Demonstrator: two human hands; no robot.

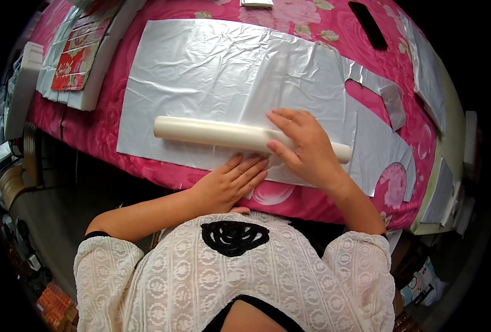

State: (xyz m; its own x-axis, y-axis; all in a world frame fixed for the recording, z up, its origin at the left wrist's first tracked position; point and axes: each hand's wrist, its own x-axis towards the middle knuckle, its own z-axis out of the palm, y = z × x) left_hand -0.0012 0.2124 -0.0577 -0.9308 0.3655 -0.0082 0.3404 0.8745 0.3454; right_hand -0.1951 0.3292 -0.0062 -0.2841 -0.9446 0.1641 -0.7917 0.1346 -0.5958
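A large, flat, wrinkled silver plastic sheet [184, 61] covers much of the table, with handle-like strips and rounded cut-outs at its right end, like a carrier bag. Across its near part lies a long off-white roll [212, 131]. My right hand [305, 145] rests over the roll's right half, fingers stretched and apart, with its fingertips by a translucent fold of plastic [267, 83]. Flat on the sheet's near edge, just below the roll, is my left hand [233, 180], its fingers extended. Its palm is partly hidden close to my body.
Pink flowered cloth [79, 130] covers the table. Stacked white packs with a red printed piece [79, 58] stand at the far left. A dark, narrow flat object [368, 25] lies at the far right. More plastic sheets [425, 72] lie along the right edge.
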